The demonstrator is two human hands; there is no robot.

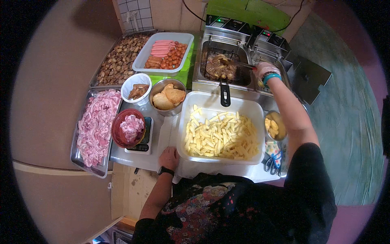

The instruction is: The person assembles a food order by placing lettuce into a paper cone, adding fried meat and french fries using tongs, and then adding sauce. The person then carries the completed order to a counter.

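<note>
My right hand (266, 70), with a turquoise band at its wrist, is closed on a long metal utensil (244, 64) that looks like tongs. Its far end reaches into a fryer basket (209, 74), where brown pieces of food (221, 67) sit in bubbling oil. The basket's black handle (225, 93) points towards me. My left hand (168, 157) rests on the counter's near edge, fingers laid down and holding nothing. Beside it stands a white tub (187, 156) of pale cut fries (219, 136).
Left of the tub are a kitchen scale (142, 147) with a red bowl of raw meat (115, 130), a metal tray of raw meat (102, 171), a white bucket (126, 90) and a metal bowl (153, 101). Behind stands a sausage tub (140, 61). Scissors (270, 166) lie at right.
</note>
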